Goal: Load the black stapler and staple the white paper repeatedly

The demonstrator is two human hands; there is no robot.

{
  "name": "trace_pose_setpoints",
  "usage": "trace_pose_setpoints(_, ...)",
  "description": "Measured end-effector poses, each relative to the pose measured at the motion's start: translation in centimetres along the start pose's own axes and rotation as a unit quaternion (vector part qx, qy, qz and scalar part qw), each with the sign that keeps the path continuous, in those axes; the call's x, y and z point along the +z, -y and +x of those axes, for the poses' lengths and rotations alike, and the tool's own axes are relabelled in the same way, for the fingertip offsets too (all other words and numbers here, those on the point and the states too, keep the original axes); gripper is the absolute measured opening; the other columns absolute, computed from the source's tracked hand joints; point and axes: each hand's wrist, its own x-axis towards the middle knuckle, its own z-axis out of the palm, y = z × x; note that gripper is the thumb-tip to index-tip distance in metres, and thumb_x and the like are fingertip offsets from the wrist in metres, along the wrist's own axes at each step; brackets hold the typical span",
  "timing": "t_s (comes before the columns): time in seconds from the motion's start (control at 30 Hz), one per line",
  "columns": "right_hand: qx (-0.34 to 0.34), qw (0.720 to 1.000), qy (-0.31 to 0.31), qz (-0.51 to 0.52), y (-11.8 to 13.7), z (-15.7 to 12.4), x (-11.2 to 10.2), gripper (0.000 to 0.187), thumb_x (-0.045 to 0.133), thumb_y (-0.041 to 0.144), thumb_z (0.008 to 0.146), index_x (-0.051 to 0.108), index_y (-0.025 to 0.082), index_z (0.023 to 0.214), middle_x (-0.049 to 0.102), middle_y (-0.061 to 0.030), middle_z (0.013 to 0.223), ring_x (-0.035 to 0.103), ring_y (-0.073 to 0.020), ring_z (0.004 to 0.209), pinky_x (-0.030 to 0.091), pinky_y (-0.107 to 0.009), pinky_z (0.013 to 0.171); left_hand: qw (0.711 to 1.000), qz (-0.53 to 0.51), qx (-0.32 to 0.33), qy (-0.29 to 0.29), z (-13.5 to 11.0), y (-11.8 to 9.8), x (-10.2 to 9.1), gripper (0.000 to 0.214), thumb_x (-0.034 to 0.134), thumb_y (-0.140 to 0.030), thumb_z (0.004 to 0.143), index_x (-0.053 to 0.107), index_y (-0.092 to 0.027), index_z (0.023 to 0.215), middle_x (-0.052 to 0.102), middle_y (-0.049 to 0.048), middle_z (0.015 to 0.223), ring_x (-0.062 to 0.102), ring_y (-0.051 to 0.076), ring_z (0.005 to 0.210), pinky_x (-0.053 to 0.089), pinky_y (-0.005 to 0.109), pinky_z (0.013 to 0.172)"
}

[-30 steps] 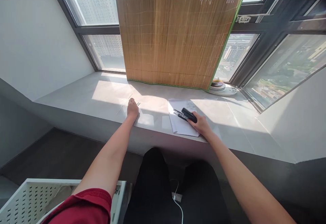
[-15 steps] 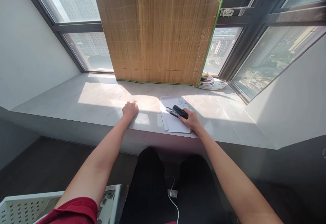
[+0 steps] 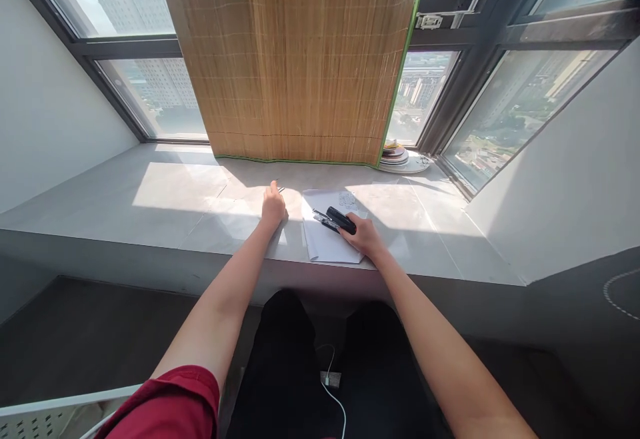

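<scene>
A black stapler (image 3: 340, 220) lies on a stack of white paper (image 3: 327, 242) on the grey window ledge (image 3: 165, 206). My right hand (image 3: 367, 236) is wrapped round the stapler's rear end and rests on the paper. My left hand (image 3: 273, 205) sits on the ledge just left of the paper with its fingers curled in a pinch; a thin small item, perhaps staples, pokes out at the fingertips, too small to name.
A bamboo blind (image 3: 300, 59) hangs over the middle window. Stacked plates (image 3: 400, 158) stand at the back right of the ledge. A white perforated basket (image 3: 45, 416) sits at the bottom left. A white cable (image 3: 333, 392) lies on my lap.
My left hand has moved right along the ledge, closer to the paper. My right hand stays on the stapler. The camera view has shifted, and less of the basket shows.
</scene>
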Motion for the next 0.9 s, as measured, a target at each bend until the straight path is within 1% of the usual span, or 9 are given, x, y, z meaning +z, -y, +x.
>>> trace_pose_setpoints(0.1, -0.005, 1.000, 0.002, 0.010, -0.2, 0.1, 0.0, 0.024, 0.068, 0.048, 0.091, 0.059, 0.026, 0.093, 0.065, -0.0007, 0.071, 0.060, -0.0208, 0.064, 0.041, -0.031, 0.061, 0.994, -0.102, 0.023, -0.018, -2.0, -1.0, 0.1, 0.037, 0.048, -0.027, 0.106, 0.055, -0.024, 0.143, 0.070, 0.0140, 0.118, 0.070, 0.026, 0.102, 0.058, 0.045, 0.092)
trace_pose_setpoints(0.2, -0.004, 1.000, -0.001, 0.013, -0.3, 0.1, 0.0, 0.024, 0.070, 0.047, 0.090, 0.061, 0.026, 0.096, 0.065, -0.0003, 0.071, 0.061, -0.0208, 0.065, 0.042, -0.031, 0.063, 0.973, -0.221, 0.071, 0.021, -3.4, -3.2, 0.3, 0.028, 0.039, -0.028, 0.111, 0.050, -0.027, 0.138, 0.074, 0.0100, 0.119, 0.072, 0.020, 0.093, 0.060, 0.040, 0.087)
trace_pose_setpoints(0.27, -0.002, 1.000, 0.000, 0.013, -0.3, 0.1, -0.1, 0.023, 0.070, 0.047, 0.089, 0.062, 0.026, 0.096, 0.064, -0.0001, 0.072, 0.061, -0.0206, 0.066, 0.042, -0.031, 0.064, 0.964, -0.242, 0.101, 0.053, -3.4, -4.7, 0.4, 0.020, 0.040, -0.028, 0.112, 0.055, -0.025, 0.125, 0.075, 0.0111, 0.122, 0.074, 0.020, 0.097, 0.061, 0.040, 0.088)
trace_pose_setpoints(0.4, 0.000, 1.000, 0.004, 0.017, -0.3, 0.1, 0.0, 0.023, 0.070, 0.047, 0.089, 0.062, 0.026, 0.095, 0.065, -0.0004, 0.073, 0.060, -0.0203, 0.067, 0.042, -0.031, 0.065, 0.958, -0.201, 0.168, 0.114, -2.0, -6.9, 0.1, 0.018, 0.049, -0.023, 0.107, 0.065, -0.020, 0.097, 0.069, 0.0123, 0.126, 0.075, 0.020, 0.099, 0.062, 0.039, 0.091)
trace_pose_setpoints(0.5, 0.005, 1.000, 0.005, 0.020, -0.3, 0.2, -0.1, 0.022, 0.071, 0.045, 0.089, 0.064, 0.025, 0.096, 0.068, -0.0012, 0.076, 0.062, -0.0208, 0.069, 0.043, -0.031, 0.066, 0.958, -0.161, 0.175, 0.159, -1.4, -7.5, -0.4, 0.018, 0.053, -0.017, 0.103, 0.071, -0.019, 0.102, 0.067, 0.0090, 0.115, 0.074, 0.016, 0.086, 0.062, 0.037, 0.088)
trace_pose_setpoints(0.63, 0.010, 1.000, 0.007, 0.014, -0.2, 0.2, -0.2, 0.022, 0.073, 0.044, 0.089, 0.067, 0.025, 0.100, 0.071, -0.0028, 0.078, 0.065, -0.0230, 0.074, 0.044, -0.031, 0.068, 0.968, -0.062, 0.164, 0.180, -2.0, -7.6, -1.3, 0.029, 0.072, -0.017, 0.093, 0.072, -0.022, 0.121, 0.074, 0.0045, 0.097, 0.073, 0.021, 0.089, 0.059, 0.036, 0.086)
trace_pose_setpoints(0.7, 0.013, 1.000, 0.010, 0.011, -0.2, 0.3, -0.3, 0.023, 0.074, 0.044, 0.089, 0.068, 0.025, 0.101, 0.071, -0.0032, 0.078, 0.066, -0.0239, 0.075, 0.044, -0.032, 0.068, 0.966, -0.012, 0.176, 0.187, -2.4, -7.6, -1.6, 0.023, 0.075, -0.020, 0.091, 0.075, -0.023, 0.114, 0.079, 0.0061, 0.098, 0.074, 0.024, 0.092, 0.058, 0.036, 0.087)
trace_pose_setpoints(0.77, 0.011, 1.000, 0.010, 0.008, -0.3, 0.3, -0.3, 0.023, 0.074, 0.044, 0.089, 0.069, 0.025, 0.101, 0.071, -0.0034, 0.077, 0.066, -0.0244, 0.074, 0.045, -0.032, 0.067, 0.959, 0.033, 0.200, 0.200, -2.7, -7.8, -1.5, 0.012, 0.071, -0.022, 0.094, 0.078, -0.024, 0.103, 0.082, 0.0077, 0.104, 0.075, 0.026, 0.096, 0.057, 0.038, 0.090)
trace_pose_setpoints(0.9, 0.007, 1.000, 0.005, 0.008, -0.5, 0.3, -0.1, 0.023, 0.074, 0.042, 0.090, 0.070, 0.025, 0.105, 0.073, -0.0036, 0.079, 0.066, -0.0244, 0.075, 0.044, -0.032, 0.066, 0.939, 0.072, 0.249, 0.227, -2.4, -8.1, -0.6, 0.016, 0.067, -0.018, 0.093, 0.082, -0.026, 0.094, 0.082, 0.0078, 0.102, 0.075, 0.028, 0.100, 0.057, 0.040, 0.094)
